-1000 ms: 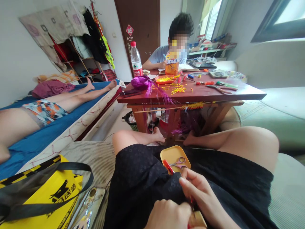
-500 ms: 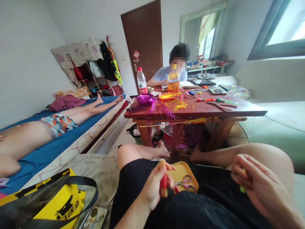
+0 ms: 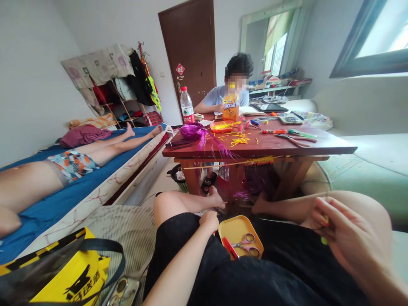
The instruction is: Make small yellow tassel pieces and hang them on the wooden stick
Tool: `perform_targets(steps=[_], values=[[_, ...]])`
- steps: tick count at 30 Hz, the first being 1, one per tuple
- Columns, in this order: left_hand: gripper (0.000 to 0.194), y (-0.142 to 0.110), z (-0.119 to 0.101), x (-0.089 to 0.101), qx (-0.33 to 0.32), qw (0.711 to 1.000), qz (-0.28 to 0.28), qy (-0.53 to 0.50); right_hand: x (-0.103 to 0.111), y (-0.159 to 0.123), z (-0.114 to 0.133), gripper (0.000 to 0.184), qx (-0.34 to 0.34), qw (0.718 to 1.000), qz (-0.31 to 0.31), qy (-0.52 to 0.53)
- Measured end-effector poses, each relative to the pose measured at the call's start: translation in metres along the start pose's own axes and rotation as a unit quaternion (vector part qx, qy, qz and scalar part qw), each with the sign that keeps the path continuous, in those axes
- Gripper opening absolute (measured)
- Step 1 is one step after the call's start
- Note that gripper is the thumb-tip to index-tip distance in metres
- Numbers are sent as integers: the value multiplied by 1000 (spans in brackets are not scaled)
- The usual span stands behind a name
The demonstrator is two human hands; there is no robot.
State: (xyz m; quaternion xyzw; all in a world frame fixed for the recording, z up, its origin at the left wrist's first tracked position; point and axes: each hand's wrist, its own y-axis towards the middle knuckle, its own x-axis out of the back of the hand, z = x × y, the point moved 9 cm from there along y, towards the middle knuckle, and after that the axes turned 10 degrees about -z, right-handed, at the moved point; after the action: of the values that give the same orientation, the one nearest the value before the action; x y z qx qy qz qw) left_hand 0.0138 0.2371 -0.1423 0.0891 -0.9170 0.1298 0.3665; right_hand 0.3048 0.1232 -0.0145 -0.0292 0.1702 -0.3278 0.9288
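Thumb and fingers of the right hand (image 3: 342, 231) are pinched narrow on a small piece (image 3: 324, 240), its green end showing below the grip; the rest is mostly covered. This hand is raised in front of the right knee, well apart from the left. The left hand (image 3: 208, 222) is curled closed just beside the left edge of a yellow tray (image 3: 232, 227); whether it holds anything cannot be told.

The tray sits on the black clothing over the lap. Scissors (image 3: 249, 238) lie in it, handle loops toward its right edge, and a red tool (image 3: 230, 247) lies at its near-left corner.

Beyond the knees is a red tabletop (image 3: 255, 148). Purple thread (image 3: 191, 131) is heaped near its near-left corner, strands running to the near edge. Yellow pieces (image 3: 240, 139) are scattered right of the thread, in front of an orange dish (image 3: 214, 128) holding more. Pliers (image 3: 298, 141) lie toward the near-right corner, and a water bottle (image 3: 187, 109) stands upright by the left edge. Another person (image 3: 214, 97) sits at the far edge.
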Motion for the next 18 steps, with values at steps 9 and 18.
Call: perform_targets(steps=[9,18], values=[[24,-50,-62,54,-91,984,-28,-151,-60,-30,-36,35,-58,985,158,-44],[16,-148,-110,28,-123,894,220,-371,-84,-49,-47,30,-21,961,252,-110]])
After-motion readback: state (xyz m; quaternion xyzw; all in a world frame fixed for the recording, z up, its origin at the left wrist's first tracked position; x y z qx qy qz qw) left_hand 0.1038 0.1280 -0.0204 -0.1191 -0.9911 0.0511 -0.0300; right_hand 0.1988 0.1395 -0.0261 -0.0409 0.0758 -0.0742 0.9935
